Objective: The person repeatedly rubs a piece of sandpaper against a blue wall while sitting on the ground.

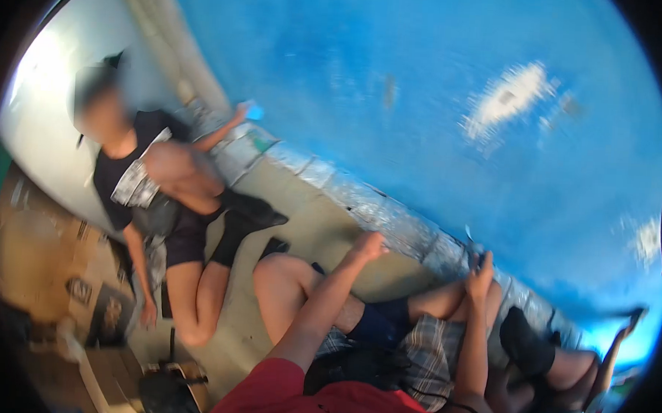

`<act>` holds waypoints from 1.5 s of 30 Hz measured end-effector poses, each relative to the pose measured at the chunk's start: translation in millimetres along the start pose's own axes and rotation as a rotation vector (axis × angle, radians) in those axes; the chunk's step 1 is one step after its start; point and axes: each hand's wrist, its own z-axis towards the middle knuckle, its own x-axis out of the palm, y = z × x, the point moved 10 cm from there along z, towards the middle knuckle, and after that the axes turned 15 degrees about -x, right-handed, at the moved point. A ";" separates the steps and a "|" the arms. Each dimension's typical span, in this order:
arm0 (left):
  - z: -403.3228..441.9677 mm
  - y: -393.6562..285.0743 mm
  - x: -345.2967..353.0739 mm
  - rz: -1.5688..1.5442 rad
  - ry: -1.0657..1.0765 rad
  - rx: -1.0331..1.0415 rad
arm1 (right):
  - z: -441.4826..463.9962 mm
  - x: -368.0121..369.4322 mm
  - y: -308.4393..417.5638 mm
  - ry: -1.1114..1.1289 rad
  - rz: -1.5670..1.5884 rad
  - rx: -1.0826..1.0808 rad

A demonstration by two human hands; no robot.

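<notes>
Right of the frame's middle, the right hand (480,282) grips a small dark thing (478,260); loose fingers could drop it. The left hand (371,246), near the middle, looks curled; I can't tell what's inside.

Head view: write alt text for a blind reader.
A person in a red shirt sits before a blue wall, the right hand gripping a small dark object too blurred to identify; the left hand is curled, whether it holds anything is unclear. Another person in a dark shirt sits at left, and a third person's leg shows at right.
</notes>
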 end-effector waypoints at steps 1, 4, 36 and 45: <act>0.1 1.1 0.5 -0.010 -0.003 -0.015 | 1.4 -3.6 6.4 -0.085 0.023 -0.006; -1.7 -1.2 -3.1 -0.010 -0.003 -0.026 | 2.7 -10.6 3.0 -0.213 0.078 -0.030; -321.9 -216.3 -362.9 -0.280 0.264 0.979 | 14.6 -14.7 38.2 -0.123 0.069 0.002; -265.3 -227.1 -328.3 0.202 0.338 0.792 | 12.6 -14.6 41.6 -0.095 0.011 0.034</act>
